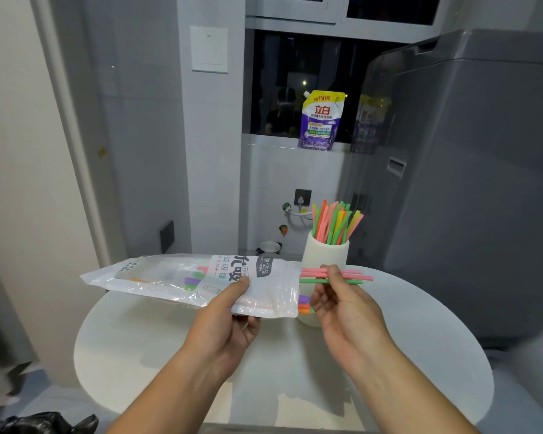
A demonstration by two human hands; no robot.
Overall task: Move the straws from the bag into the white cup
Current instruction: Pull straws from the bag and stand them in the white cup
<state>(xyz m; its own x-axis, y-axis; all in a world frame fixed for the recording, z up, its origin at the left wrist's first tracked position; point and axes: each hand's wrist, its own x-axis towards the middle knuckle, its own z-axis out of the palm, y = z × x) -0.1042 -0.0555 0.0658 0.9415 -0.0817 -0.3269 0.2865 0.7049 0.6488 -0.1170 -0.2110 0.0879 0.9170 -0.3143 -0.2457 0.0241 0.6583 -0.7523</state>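
Note:
A clear plastic straw bag (pixel 176 278) with printed labels is held level above the round white table (pixel 138 355). My left hand (pixel 229 321) grips its lower edge near the open right end. My right hand (pixel 339 305) pinches a few pink and green straws (pixel 355 275) that stick out of the bag's mouth to the right. More straw ends, purple and orange (pixel 304 303), show at the mouth lower down. Behind my right hand stands the white cup (pixel 325 253), upright, holding several coloured straws (pixel 334 222).
A large grey washing machine (pixel 470 183) stands to the right of the table. A purple and yellow detergent pouch (pixel 322 120) sits on the window sill behind. A black plastic bag (pixel 41 424) lies at the bottom left.

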